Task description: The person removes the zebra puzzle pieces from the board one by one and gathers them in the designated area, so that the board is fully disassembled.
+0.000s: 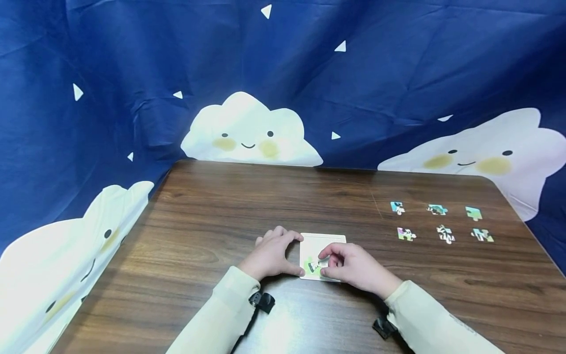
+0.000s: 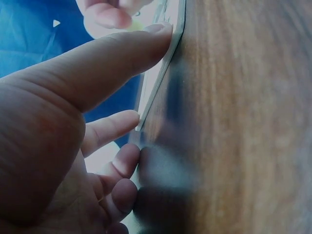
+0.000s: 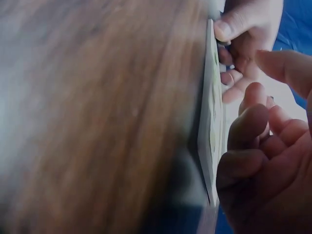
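A small square white puzzle board [image 1: 311, 244] lies flat on the table, with a green-and-white puzzle piece [image 1: 313, 266] in its lower left part. My left hand [image 1: 274, 253] is at the board's left side. Its thumb [image 2: 151, 46] rests on the near corner and its index finger touches the far corner, both fairly straight. Over the board's right half is my right hand [image 1: 362, 270], loosely curled. Its thumb and index fingertips are apart beside the piece, and the right wrist view shows nothing between them. This hand hides part of the board.
Several loose puzzle pieces [image 1: 437, 210] lie in two rows on the right of the brown wooden table [image 1: 212, 211]. A blue curtain [image 1: 212, 54] with white smiling clouds hangs behind the table and along its left side. Each wrist wears a black strap.
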{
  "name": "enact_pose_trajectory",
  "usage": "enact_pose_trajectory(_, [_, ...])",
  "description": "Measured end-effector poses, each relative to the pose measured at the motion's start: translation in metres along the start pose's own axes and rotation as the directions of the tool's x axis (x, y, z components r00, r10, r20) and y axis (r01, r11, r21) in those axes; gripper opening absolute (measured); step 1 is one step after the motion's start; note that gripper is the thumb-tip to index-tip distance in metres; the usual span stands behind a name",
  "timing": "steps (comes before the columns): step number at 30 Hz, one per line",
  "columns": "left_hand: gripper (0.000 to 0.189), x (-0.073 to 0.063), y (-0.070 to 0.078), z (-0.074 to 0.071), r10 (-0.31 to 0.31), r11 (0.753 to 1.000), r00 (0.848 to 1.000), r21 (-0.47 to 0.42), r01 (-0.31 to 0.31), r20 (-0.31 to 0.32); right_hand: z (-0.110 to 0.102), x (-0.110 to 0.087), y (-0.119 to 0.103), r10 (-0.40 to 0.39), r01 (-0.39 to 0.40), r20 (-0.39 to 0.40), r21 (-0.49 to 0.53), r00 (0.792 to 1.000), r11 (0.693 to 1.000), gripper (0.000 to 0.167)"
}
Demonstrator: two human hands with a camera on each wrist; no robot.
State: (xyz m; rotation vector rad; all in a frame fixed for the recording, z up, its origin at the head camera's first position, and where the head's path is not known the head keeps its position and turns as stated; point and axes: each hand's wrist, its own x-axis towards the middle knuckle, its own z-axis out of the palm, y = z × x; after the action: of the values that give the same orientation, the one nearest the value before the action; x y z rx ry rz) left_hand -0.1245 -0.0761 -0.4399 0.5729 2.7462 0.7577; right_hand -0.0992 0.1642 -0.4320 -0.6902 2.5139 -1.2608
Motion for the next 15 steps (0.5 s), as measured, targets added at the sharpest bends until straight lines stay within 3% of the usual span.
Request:
enact_pose_trajectory(7, [0.076,-0.0001,-0.0002,-0.0001,0.008,1.0,1.0,0.0,-0.008,-0.004,0.0063,0.0078,-0.0048,0.028,-0.024,0.031,-0.139,0.999,0.99,0.022])
enact_pose_trajectory(15, [0.076,-0.0009,0.0013,-0.0001,0.012,1.0,1.0,0.002,-0.012,-0.01,0.0099,0.01,-0.0078,0.007,-0.001,0.035,-0.188,0.999,0.982,0.02])
